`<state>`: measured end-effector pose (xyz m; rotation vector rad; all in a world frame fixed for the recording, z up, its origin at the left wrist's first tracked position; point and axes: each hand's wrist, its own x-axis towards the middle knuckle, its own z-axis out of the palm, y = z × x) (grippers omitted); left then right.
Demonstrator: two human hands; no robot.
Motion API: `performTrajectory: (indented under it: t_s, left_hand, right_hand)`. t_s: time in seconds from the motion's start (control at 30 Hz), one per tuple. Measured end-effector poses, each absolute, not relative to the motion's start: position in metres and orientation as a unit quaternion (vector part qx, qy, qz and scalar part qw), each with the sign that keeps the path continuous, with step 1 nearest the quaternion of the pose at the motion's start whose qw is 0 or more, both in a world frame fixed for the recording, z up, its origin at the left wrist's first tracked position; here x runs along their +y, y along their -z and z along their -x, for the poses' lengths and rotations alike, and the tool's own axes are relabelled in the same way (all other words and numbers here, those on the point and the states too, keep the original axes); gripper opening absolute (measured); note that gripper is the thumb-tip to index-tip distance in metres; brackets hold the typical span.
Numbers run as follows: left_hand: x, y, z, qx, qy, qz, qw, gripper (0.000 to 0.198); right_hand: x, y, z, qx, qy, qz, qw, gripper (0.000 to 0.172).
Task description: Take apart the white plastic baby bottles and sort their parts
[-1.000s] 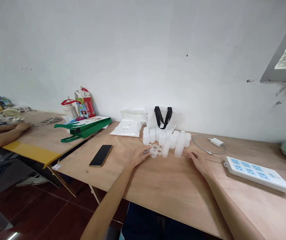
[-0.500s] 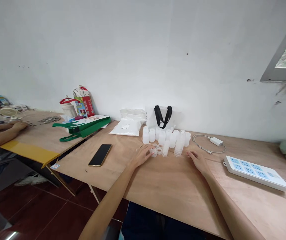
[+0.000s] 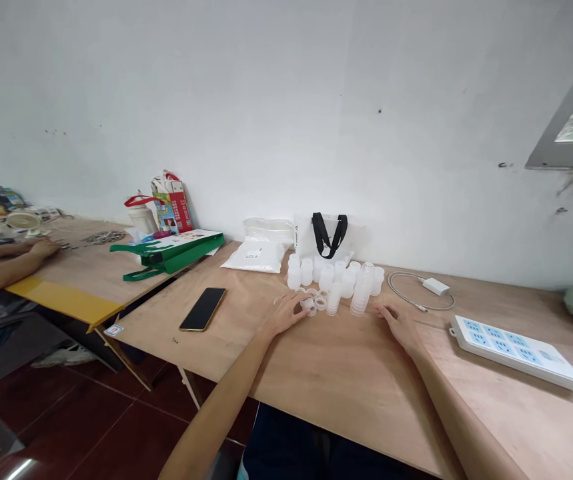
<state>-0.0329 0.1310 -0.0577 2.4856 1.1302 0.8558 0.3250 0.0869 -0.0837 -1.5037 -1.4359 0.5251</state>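
Observation:
My left hand (image 3: 287, 312) rests on the wooden table (image 3: 336, 373) with its fingers stretched out. Its fingertips reach the small translucent plastic rings (image 3: 321, 303), some lying loose or overlapping; whether they touch is hard to make out. Just right of the rings stand a short stack of clear rings or lids (image 3: 333, 300) and a taller, slightly tilted stack of clear cups (image 3: 361, 293). Several frosted white plastic bottles (image 3: 325, 277) form a cluster behind. My right hand (image 3: 397, 323) lies on the table right of the tall stack, fingers loosely apart and holding nothing.
A phone (image 3: 203, 309) lies to the left. Behind are a white plastic package (image 3: 255, 255) and a bag with black handles (image 3: 330, 233). A charger cable (image 3: 436, 287) and power strip (image 3: 516, 350) sit right. At the neighbouring table, another person's hand (image 3: 43, 248) shows.
The view has shifted slightly, so everything sits a little further right in the picture. Both my hands stay in place beside the plastic pieces.

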Motion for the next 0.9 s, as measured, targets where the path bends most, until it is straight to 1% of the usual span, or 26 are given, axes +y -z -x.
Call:
performTrajectory:
  t_s: [0.3,0.57,0.73,0.9]
  left_hand:
    - [0.1286,0.0577,0.0268,0.368,-0.300,-0.871,0.122,0.032]
    - [0.1277,0.0586,0.0263,0.355,-0.292,-0.877,0.142,0.039]
    - [0.1251,0.0564,0.0248,0.345,-0.296,-0.878,0.149,0.038]
    - [0.1270,0.0596,0.0241,0.341,-0.301,-0.881,0.128,0.036]
  right_hand:
    - [0.0875,0.0836,-0.3239,-0.588,-0.210,0.618,0.477,0.038]
    - [0.0896,0.0880,-0.3275,-0.599,-0.209,0.611,0.473,0.040]
    - [0.0899,0.0902,-0.3287,-0.603,-0.208,0.609,0.472,0.040]
    - [0.0900,0.0909,-0.3290,-0.602,-0.207,0.609,0.472,0.041]
